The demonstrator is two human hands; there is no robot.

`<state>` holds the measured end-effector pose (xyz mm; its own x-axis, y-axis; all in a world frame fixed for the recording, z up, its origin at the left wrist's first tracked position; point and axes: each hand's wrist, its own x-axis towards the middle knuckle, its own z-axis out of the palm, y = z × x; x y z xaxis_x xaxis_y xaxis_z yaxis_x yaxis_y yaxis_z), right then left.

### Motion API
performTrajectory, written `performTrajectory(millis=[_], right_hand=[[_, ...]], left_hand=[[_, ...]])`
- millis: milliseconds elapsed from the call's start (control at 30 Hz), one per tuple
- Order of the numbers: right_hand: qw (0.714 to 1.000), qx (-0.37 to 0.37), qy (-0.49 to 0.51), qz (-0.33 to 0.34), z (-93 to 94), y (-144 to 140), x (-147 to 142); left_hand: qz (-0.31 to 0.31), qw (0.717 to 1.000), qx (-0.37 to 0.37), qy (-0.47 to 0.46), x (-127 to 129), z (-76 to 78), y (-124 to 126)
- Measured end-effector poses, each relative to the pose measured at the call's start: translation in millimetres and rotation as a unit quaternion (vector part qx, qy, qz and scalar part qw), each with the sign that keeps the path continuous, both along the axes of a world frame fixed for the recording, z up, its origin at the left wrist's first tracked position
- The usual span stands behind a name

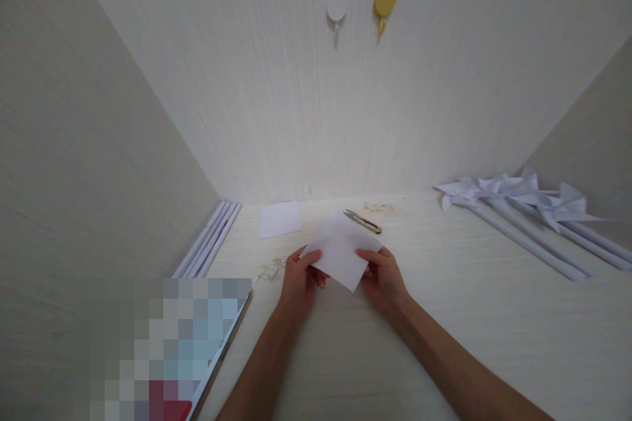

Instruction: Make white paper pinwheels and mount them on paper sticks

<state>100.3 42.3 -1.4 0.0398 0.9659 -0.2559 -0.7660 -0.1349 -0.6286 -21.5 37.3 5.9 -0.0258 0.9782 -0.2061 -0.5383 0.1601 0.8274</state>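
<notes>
Both hands were on one piece. Left hand (297,284) was closed in a pinch, thumb on top and fingers curled underneath, gripping the left corner of a square white paper sheet (340,247). Right hand (387,281) mirrored it: thumb on top, fingers under, gripping the right corner. Fingers were mostly hidden below the paper on both sides.

Sheet sat between the hands, turned like a diamond, one corner toward the person, opposite corner toward the back wall (286,112). It looked mostly flat. Couldn't tell if it was clear of the table (444,355) or touching it at the far end.

Small snips (366,222) lay just beyond the sheet's upper right edge, blades pointing left. Tips came close to the paper; couldn't tell if they touched. Scattered brownish bits (381,209) lay just behind the snips. Small pale pieces (271,271) were loose on the table just left of the left hand, too small to identify.

Second white sheet (280,220) lay flat, far left of the held one, near the back wall. Further left, a row of white paper tubes (210,240) lay side by side along the side wall. Nearer the person on that side: a pixelated object (197,348), content unreadable.

Far right: several white paper pinwheels (518,194) bunched together, heads near the back wall, tube handles (528,242) angled toward the near right.

On the back wall, white hook (336,6) left, yellow hook (384,1) right.
</notes>
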Motion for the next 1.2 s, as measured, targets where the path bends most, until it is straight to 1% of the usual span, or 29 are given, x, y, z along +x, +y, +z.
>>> performTrajectory(millis=[133, 267, 367, 467, 533, 633, 800, 967, 1067, 1133, 1200], right_hand=[[0.999, 0.026, 0.041, 0.014, 1.6, 0.0, 3.0], [0.99, 0.102, 0.064, 0.068, 6.3, -3.2, 3.1], [0.983, 0.141, 0.034, 0.115, 5.6, -6.6, -0.8], [0.98, 0.145, -0.017, 0.135, 0.5, -8.0, -5.7], [0.982, 0.138, -0.043, 0.122, -3.2, -7.3, -7.6], [0.985, 0.133, -0.053, 0.098, -5.6, -5.2, -7.7], [0.978, 0.16, -0.072, 0.115, -3.6, -5.2, -7.2], [0.967, 0.185, -0.096, 0.146, -2.0, -6.8, -9.2], [0.963, 0.186, -0.109, 0.161, -3.0, -6.5, -10.0], [0.965, 0.182, -0.11, 0.155, -4.9, -6.0, -10.0], [0.968, 0.176, -0.129, 0.121, -7.0, -5.6, -9.8]], left_hand=[[-0.007, 0.998, -0.035, -0.05, -1.0, 3.3, 1.5], [0.046, 0.983, -0.117, -0.134, -4.2, 6.8, 3.4], [0.05, 0.974, -0.149, -0.164, -6.1, 7.6, 4.5], [0.036, 0.975, -0.148, -0.162, -4.4, 7.3, 4.5], [0.03, 0.977, -0.144, -0.154, -1.7, 7.3, 3.7], [0.009, 0.986, -0.116, -0.118, 2.0, 7.2, 2.0], [-0.055, 0.996, -0.064, -0.041, 3.5, 3.7, 0.7], [-0.104, 0.994, -0.025, 0.018, 4.5, -1.2, 0.5], [-0.127, 0.991, -0.012, 0.046, 6.4, -2.2, -0.5], [-0.14, 0.988, -0.007, 0.06, 7.4, -2.8, -1.3], [-0.153, 0.986, -0.003, 0.072, 8.0, -3.8, -2.1]])
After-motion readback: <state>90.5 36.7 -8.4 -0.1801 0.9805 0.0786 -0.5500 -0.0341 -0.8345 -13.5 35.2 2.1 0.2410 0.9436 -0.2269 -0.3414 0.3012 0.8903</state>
